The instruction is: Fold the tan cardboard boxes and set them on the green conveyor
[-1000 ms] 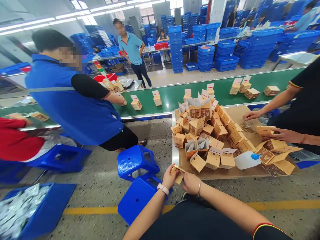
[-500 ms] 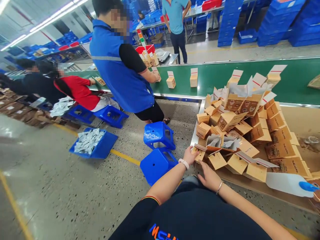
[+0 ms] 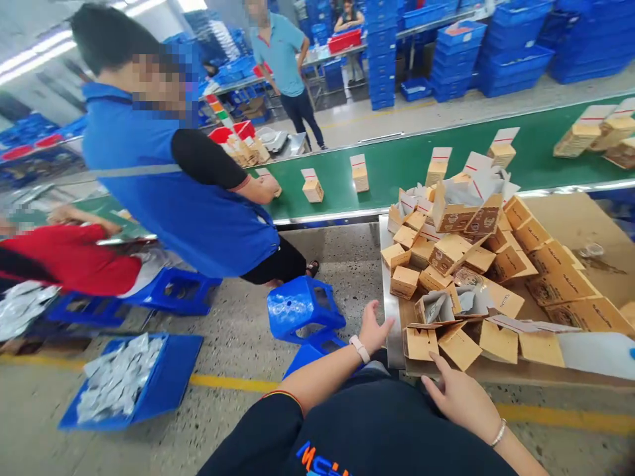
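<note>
My left hand [image 3: 373, 327] hovers open beside the left edge of the low table [image 3: 388, 311], fingers apart and holding nothing. My right hand [image 3: 459, 393] rests open at the table's near edge, its fingertips touching a small brown carton [image 3: 419, 342] with its flaps up. A heap of small brown cartons [image 3: 476, 258] covers the cardboard sheet [image 3: 580, 228] on the table. Two of them hold silver foil pouches [image 3: 436, 305]. A white plastic bottle [image 3: 595, 354] lies at the near right.
Two blue stools [image 3: 302, 307] stand just left of my hands. A person in a blue vest [image 3: 188, 198] leans over the green conveyor [image 3: 397, 175], which carries several open cartons. A blue tray of foil pouches [image 3: 124, 380] sits on the floor at left. Blue crates are stacked behind.
The carton I held a second ago now stands on the table's near edge. My left hand has let go and pulled left. My view swung left and back.
</note>
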Demonstrator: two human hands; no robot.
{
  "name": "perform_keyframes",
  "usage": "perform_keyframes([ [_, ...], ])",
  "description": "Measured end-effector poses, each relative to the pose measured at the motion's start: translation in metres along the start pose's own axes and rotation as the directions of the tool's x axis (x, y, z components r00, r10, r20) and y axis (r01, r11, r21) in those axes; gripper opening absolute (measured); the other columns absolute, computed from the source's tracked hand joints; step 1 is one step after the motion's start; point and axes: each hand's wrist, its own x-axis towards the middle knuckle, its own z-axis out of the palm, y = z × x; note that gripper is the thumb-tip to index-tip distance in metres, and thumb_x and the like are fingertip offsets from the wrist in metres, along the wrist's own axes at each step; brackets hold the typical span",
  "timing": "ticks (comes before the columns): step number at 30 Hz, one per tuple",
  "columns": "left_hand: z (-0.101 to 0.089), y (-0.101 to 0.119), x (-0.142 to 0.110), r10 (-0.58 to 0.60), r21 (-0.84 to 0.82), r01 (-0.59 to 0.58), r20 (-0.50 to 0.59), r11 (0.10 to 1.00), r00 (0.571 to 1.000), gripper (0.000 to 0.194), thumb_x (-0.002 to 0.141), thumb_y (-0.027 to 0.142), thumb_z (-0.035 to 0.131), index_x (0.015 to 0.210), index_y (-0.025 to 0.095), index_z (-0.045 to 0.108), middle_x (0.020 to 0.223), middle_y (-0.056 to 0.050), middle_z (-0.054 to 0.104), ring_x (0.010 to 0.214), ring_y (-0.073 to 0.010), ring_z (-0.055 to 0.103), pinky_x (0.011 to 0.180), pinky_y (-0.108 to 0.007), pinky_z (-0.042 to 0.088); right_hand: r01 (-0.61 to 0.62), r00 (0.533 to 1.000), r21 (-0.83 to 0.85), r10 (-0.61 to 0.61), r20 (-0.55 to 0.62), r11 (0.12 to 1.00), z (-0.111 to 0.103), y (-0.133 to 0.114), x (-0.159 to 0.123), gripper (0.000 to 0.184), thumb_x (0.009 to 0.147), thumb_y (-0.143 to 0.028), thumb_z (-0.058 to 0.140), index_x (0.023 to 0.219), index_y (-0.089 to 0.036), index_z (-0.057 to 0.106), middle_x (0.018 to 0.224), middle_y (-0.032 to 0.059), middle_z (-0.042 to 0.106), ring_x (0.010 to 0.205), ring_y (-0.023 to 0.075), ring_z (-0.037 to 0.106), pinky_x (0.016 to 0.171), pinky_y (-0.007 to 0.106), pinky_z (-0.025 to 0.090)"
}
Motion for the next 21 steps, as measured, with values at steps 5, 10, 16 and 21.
perform_keyframes([
  [5,-0.009,0.037,0.047,0.515,0.114,-0.51,-0.024,0.853,0.857,0.048,0.071,0.034,0.071,0.111,0.019,0.05,0.111,-0.012,0.055,0.107,-0.0263,0.055,0.092,-0.045,0.046,0.057,0.815,0.122,0.024,-0.58,0.991,-0.004,-0.021,-0.01,0.036,0.092,-0.039,0.039,0.095,-0.017,0.068,0.063,0.0029,0.066,0.054,0.0159,0.061,0.056,0.025,0.045],
  [10,0.002,0.063,0.036,0.697,0.012,-0.703,0.118,0.711,0.707,0.02,0.079,0.031,0.06,0.095,0.019,0.056,0.096,-0.009,0.057,0.096,-0.023,0.056,0.085,-0.04,0.048,-0.206,0.602,-0.047,0.089,-0.793,0.977,-0.053,-0.008,0.033,0.031,0.089,-0.034,0.043,0.077,-0.017,0.066,0.073,0.0087,0.067,0.069,0.0192,0.06,0.064,0.028,0.045],
  [16,0.012,0.087,0.019,0.288,0.207,-0.427,0.484,0.88,0.827,0.015,0.083,0.029,0.056,0.094,0.021,0.063,0.07,-0.002,0.061,0.067,-0.016,0.059,0.07,-0.028,0.05,-0.254,0.726,-0.096,0.124,-0.677,0.962,-0.08,-0.015,0.059,0.033,0.086,-0.039,0.051,0.06,-0.02,0.055,0.064,0.0062,0.06,0.064,0.0177,0.055,0.055,0.027,0.036],
  [21,0.044,0.142,0.04,0.198,0.484,-0.592,0.642,0.644,0.741,0.016,0.085,0.03,0.06,0.09,0.016,0.067,0.077,-0.009,0.068,0.081,-0.0241,0.066,0.079,-0.034,0.051,-0.064,0.48,-0.028,0.006,-0.877,0.998,-0.074,-0.028,0.016,0.042,0.093,-0.045,0.043,0.063,-0.02,0.055,0.055,0.0018,0.054,0.052,0.0133,0.05,0.053,0.026,0.035],
])
